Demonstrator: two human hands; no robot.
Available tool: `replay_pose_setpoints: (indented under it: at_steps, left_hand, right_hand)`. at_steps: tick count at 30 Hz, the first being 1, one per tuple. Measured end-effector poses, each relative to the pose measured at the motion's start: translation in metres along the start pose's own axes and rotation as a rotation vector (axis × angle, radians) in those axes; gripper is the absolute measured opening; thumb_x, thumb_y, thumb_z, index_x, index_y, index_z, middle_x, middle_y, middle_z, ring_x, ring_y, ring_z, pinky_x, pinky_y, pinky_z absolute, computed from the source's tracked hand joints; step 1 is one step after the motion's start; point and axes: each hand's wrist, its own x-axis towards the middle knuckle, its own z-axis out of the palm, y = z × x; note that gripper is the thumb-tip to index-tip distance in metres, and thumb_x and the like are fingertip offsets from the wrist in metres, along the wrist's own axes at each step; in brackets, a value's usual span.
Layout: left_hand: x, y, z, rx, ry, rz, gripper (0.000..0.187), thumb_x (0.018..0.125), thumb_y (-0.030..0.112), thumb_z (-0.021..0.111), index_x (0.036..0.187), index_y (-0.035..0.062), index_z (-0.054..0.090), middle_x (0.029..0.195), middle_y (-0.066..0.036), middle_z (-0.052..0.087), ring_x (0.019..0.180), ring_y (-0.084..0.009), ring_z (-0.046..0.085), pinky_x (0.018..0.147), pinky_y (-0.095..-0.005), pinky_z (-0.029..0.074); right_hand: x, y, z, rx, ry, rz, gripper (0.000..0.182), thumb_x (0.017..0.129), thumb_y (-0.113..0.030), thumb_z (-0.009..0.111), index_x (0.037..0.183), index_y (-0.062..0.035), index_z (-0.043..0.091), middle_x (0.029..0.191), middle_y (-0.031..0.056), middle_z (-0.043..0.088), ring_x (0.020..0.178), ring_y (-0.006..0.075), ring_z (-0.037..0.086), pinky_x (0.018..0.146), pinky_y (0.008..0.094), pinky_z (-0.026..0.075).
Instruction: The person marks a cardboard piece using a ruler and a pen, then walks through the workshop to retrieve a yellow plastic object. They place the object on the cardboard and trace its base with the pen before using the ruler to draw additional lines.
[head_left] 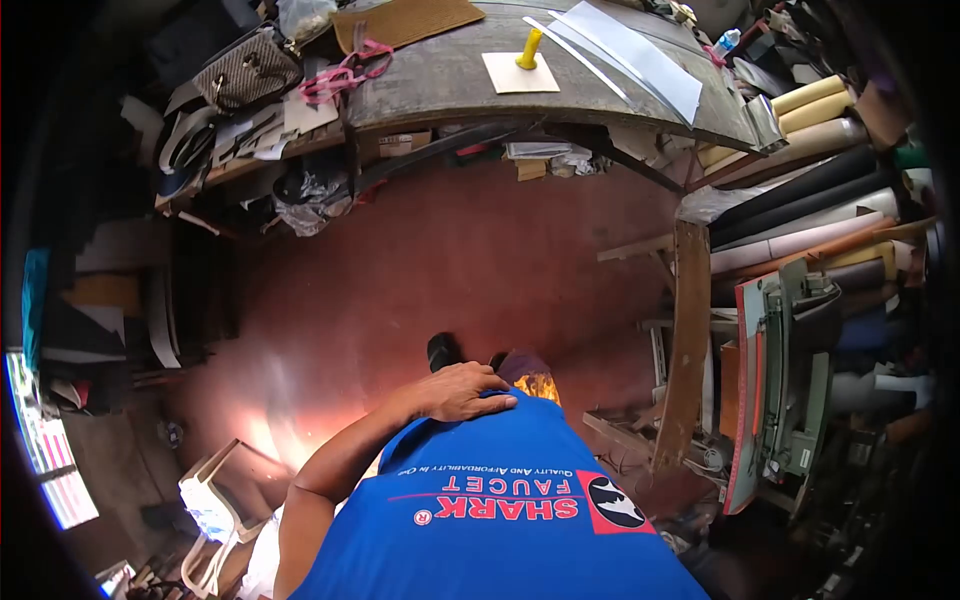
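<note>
Worktable (440, 85): ahead, across open floor (400, 260). On it: 1 sheet (520, 73) with 1 handled tool (529, 48) standing on top; long strips (620, 55) to its right; mat (405, 20) to its left. Handbag (245, 72): on shelf left of table. Material rolls (820, 190): stacked right. Left hand (462, 392): flat on shirt (500, 500), nearest camera.

The right hand is nowhere in view. The blue shirt (500, 520) hides the person's legs, leaving only one dark shoe (442, 350) showing. The bench (440, 75) is cut off by the top edge. Small items on it are too tiny to identify.
</note>
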Motion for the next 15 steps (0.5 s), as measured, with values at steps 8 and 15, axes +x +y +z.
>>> replay_pose_setpoints:
  at_steps: [8,15]
  left_hand:
    - [0.129,-0.037,-0.115,-0.096,0.195,0.022,0.05,0.101,0.043,0.045,0.122,0.0012,0.061,0.119,-0.021,0.063,0.114,-0.0368,0.058,0.098,-0.0432,0.046]
    - [0.223,-0.054,-0.205,0.174,0.583,-0.042,0.04,0.093,0.03,0.061,0.122,0.0028,0.058,0.105,-0.018,0.066,0.102,-0.0335,0.063,0.09,-0.0438,0.05]
  right_hand:
    - [0.121,-0.041,-0.057,0.152,-0.004,0.162,0.035,0.088,-0.029,0.064,0.108,-0.0006,0.068,0.091,0.019,0.071,0.087,0.0256,0.071,0.076,0.0391,0.055]
    - [0.27,-0.214,-0.246,0.112,0.252,-0.202,0.03,0.089,-0.025,0.062,0.106,-0.001,0.067,0.093,0.0192,0.07,0.09,0.0332,0.068,0.079,0.0401,0.053]
